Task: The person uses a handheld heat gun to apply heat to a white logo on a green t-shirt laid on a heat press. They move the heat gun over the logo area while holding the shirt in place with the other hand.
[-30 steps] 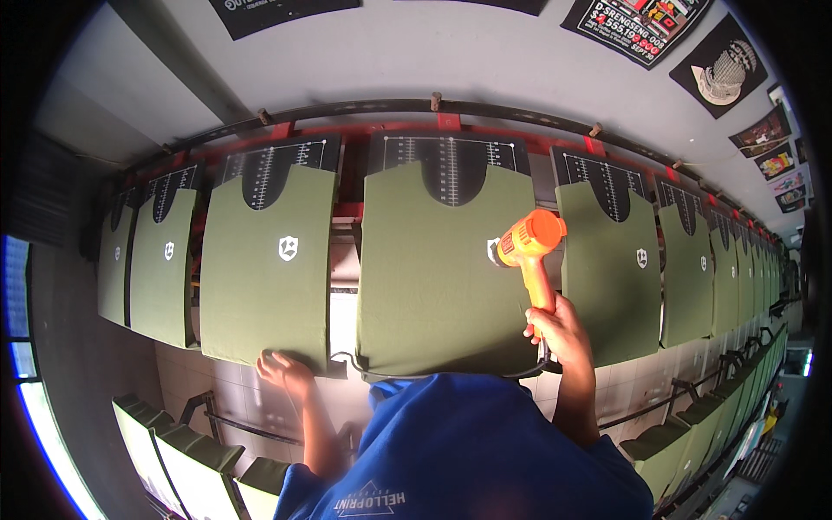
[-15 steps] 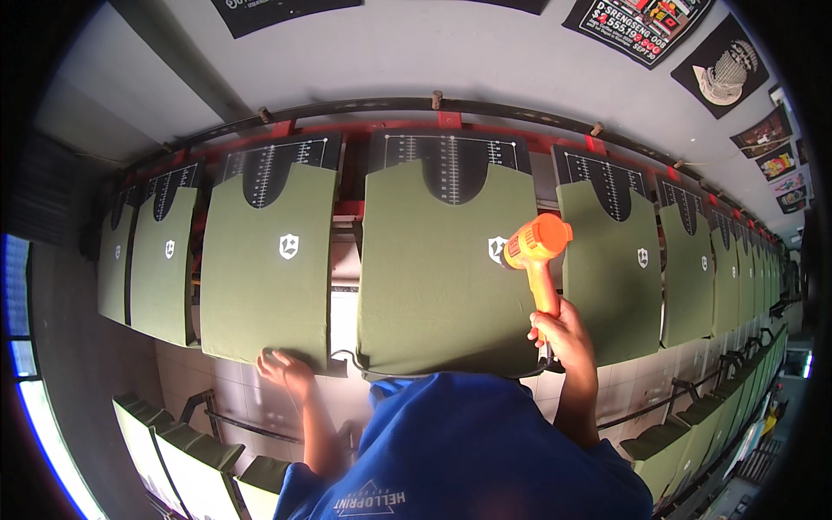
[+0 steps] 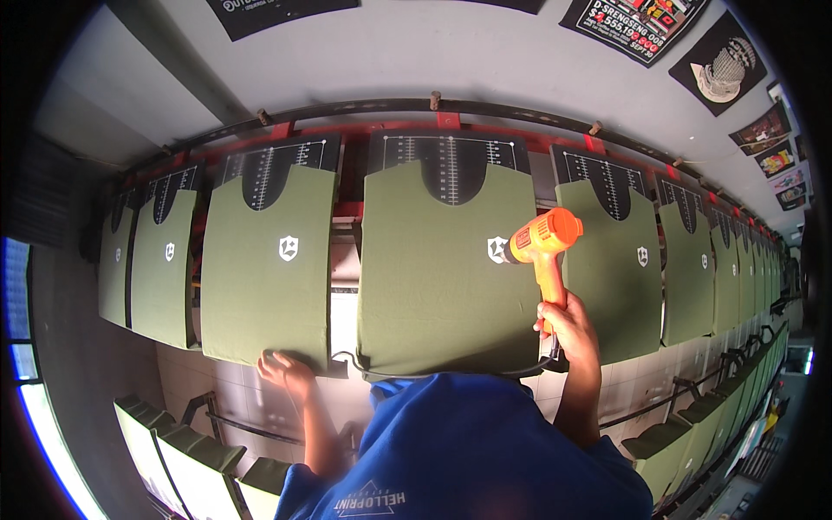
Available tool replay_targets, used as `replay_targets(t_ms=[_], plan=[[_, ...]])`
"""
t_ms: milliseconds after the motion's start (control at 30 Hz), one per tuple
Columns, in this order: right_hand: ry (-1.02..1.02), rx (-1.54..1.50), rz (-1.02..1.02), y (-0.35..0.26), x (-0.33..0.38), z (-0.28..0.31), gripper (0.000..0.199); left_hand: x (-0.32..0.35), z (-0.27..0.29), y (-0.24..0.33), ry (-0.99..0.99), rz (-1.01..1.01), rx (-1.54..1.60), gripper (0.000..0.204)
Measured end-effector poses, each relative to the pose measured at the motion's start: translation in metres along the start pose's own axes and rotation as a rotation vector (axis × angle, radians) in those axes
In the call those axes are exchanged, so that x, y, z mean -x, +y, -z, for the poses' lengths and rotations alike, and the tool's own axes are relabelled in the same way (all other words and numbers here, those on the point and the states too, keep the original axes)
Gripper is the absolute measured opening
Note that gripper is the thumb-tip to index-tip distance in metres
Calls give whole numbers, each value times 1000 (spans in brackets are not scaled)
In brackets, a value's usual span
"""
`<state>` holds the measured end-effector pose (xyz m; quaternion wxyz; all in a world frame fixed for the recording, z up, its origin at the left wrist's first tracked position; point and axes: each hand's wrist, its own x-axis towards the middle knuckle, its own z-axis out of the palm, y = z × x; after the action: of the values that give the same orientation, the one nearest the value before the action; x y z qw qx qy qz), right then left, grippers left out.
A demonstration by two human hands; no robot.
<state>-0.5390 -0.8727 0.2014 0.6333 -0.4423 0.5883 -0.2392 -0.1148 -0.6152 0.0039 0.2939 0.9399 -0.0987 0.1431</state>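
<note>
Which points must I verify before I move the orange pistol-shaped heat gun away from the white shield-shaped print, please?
1. Orange pistol-shaped heat gun held in right hand: ok.
2. Dark round nozzle pointed at white shield-shaped print: ok.
3. Olive-green fabric shirt lying flat around print: ok.
4. Left hand away from nozzle: ok, at the near edge of the neighbouring olive-green fabric shirt.
5. Thin black cord off the print: ok, along the near edge.
6. Print dry: cannot tell.

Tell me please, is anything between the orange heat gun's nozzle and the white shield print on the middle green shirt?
Nothing visible stands between them: the right hand holds the orange heat gun with its nozzle at the right edge of the white shield print. Any gap is unclear.
</note>
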Motion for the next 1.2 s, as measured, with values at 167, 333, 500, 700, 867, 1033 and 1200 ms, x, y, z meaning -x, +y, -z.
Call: replay_targets(t_ms=[167, 333, 500, 700, 867, 1033, 1200], plan=[[-7, -5, 9, 0, -6, 3, 19, 0, 2, 5, -12, 26, 3, 34], [-20, -21, 32, -5, -10, 1, 16, 0, 2, 5, -11, 15, -3, 33], [9, 33, 36, -7, -13, -3, 20, 1, 2, 4, -9, 12, -7, 34], [-10, 14, 49, -10, -18, -4, 20, 0, -1, -1, -6, -9, -20, 34], [-46, 15, 50, -12, -20, -4, 18, 1, 1, 3, -2, -22, -11, 34], [-85, -10, 23, -15, -24, -4, 18, 0, 0, -2, -11, -14, 13, 34], [-101, -28, -10, -20, -26, -8, 17, 1, 0, -2, -12, -15, 20, 36]])
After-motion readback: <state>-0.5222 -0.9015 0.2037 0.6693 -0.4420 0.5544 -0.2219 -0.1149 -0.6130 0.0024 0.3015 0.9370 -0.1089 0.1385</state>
